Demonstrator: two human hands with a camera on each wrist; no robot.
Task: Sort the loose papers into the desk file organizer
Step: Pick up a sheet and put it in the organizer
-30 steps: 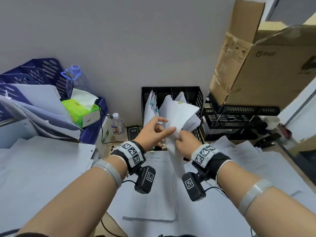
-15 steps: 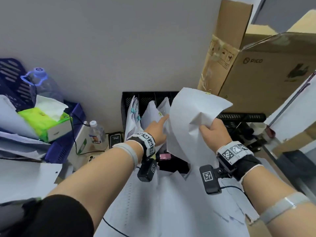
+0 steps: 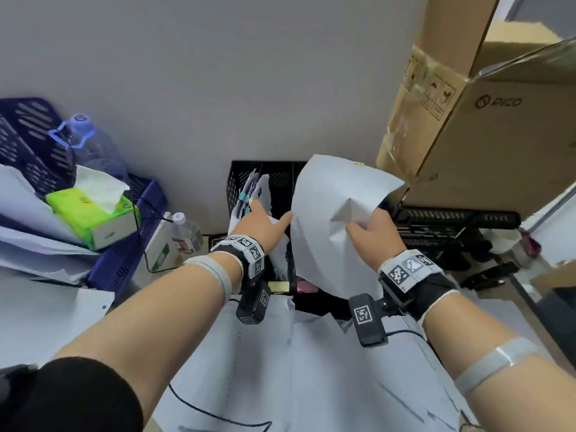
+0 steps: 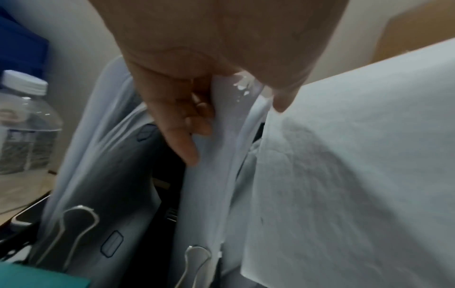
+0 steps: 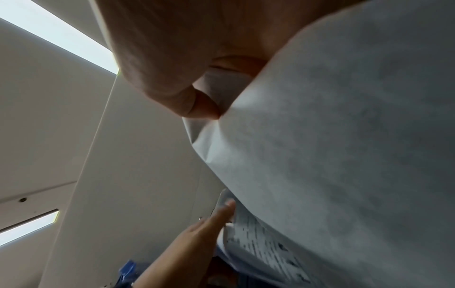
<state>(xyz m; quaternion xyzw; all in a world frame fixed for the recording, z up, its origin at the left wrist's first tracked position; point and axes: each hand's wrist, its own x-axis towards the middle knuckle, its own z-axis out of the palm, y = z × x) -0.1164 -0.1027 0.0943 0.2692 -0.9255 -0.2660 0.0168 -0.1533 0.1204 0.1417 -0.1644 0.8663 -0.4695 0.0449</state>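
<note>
A black mesh file organizer [image 3: 265,177] stands against the wall, with clipped papers [image 3: 254,188] upright in its left slots. My right hand [image 3: 364,229] grips a large creased white sheet [image 3: 333,207] and holds it upright just in front of the organizer's right slots. In the right wrist view the thumb [image 5: 197,105] presses into the sheet [image 5: 344,136]. My left hand [image 3: 268,212] reaches into the organizer with straight fingers. Its fingers [image 4: 182,132] lie against the filed papers [image 4: 214,155] on one side, with the thumb on the other.
A tall cardboard box [image 3: 486,135] sits on a black wire tray [image 3: 452,218] at the right. Blue baskets [image 3: 131,244], a green tissue box [image 3: 87,213] and two water bottles [image 3: 187,233] stand at the left. Loose sheets [image 3: 280,369] cover the desk below my arms.
My left hand let go of the sheet and moved into the organizer's papers. My right hand lifted the sheet up and to the right, close to the organizer.
</note>
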